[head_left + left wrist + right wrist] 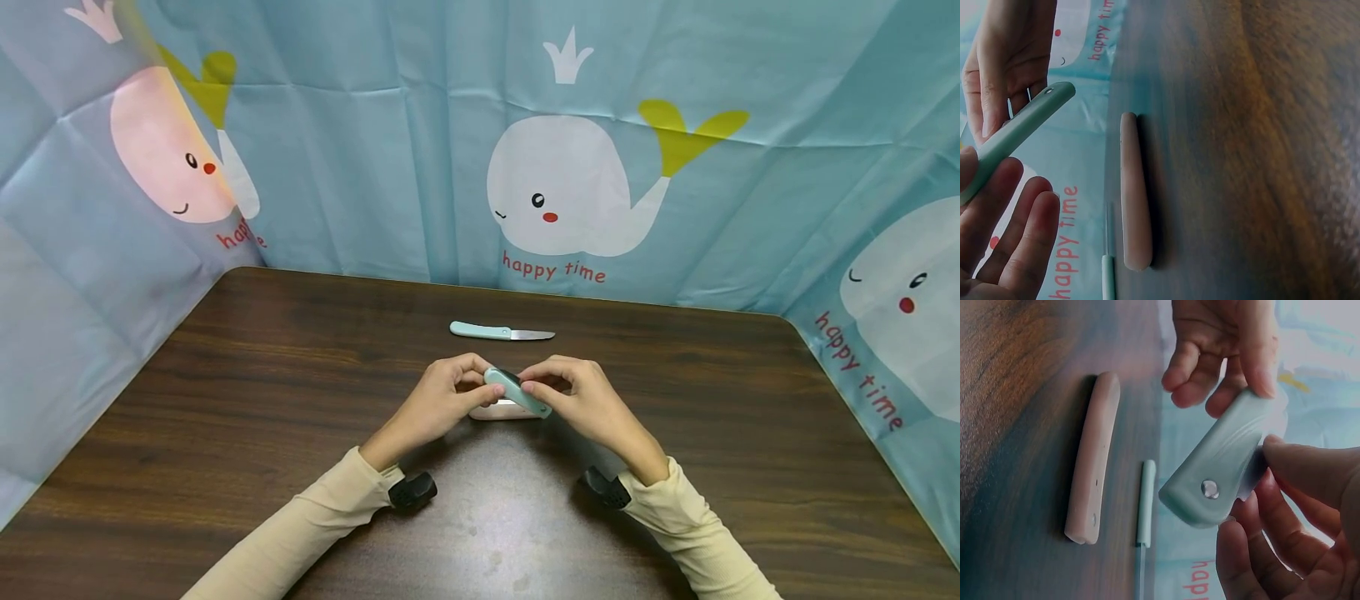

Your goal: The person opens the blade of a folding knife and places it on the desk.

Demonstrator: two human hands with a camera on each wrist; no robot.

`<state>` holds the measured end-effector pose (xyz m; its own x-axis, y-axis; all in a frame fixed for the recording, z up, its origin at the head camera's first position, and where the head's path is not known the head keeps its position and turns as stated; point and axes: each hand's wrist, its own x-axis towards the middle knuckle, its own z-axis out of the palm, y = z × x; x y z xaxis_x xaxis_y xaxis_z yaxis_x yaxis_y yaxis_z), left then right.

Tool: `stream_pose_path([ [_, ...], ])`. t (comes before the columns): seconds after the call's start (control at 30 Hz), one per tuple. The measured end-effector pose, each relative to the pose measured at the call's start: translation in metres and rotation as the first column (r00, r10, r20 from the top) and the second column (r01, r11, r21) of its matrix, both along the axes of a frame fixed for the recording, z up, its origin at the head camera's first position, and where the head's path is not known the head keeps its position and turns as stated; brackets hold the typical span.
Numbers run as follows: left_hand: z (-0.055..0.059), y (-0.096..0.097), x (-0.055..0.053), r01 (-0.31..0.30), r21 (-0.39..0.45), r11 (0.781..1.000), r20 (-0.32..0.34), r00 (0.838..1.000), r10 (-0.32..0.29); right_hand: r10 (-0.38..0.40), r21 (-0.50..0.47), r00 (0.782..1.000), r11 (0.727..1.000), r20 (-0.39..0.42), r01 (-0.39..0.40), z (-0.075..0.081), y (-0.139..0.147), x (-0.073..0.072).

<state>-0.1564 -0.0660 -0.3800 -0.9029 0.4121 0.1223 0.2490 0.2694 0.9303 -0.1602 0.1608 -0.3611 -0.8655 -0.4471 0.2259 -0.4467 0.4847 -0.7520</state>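
Observation:
A mint-green folding knife [516,392] is held between both hands above the table, its handle slanting. My left hand [438,400] pinches one end of the handle between thumb and fingers. With thumb and fingertips, my right hand [588,398] pinches the metal blade [1251,475], which shows only partly out of the handle in the right wrist view. Beneath them a pink folding knife [1136,200] lies on the table, no blade showing. Farther back lies a second mint-green folding knife [480,332], its blade extended to the right.
The dark wood-grain table [315,350] ends at a back edge against a light blue curtain [360,167] printed with whales. A black wrist camera [412,492] sits on the left cuff, another wrist camera [604,488] on the right.

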Motion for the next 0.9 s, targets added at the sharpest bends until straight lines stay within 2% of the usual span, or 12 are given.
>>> stream_pose_path([
  [0.33,0.0026,0.0015,0.0017,0.031,-0.027,0.999,-0.041,0.999,-0.032,0.005,0.009,1.0,1.0,-0.017,-0.005,-0.0002,-0.0026,0.0021],
  [0.73,0.0034,0.0014,0.0008,0.018,-0.04,0.999,-0.03,0.999,-0.019,-0.073,0.007,0.994,0.997,-0.079,0.074,0.0002,-0.0028,0.0025],
  [0.9,0.0028,-0.0013,-0.0003,-0.001,-0.058,0.998,-0.011,1.0,0.0,-0.113,-0.006,0.992,0.994,-0.051,0.113,0.0013,-0.0004,0.0007],
])
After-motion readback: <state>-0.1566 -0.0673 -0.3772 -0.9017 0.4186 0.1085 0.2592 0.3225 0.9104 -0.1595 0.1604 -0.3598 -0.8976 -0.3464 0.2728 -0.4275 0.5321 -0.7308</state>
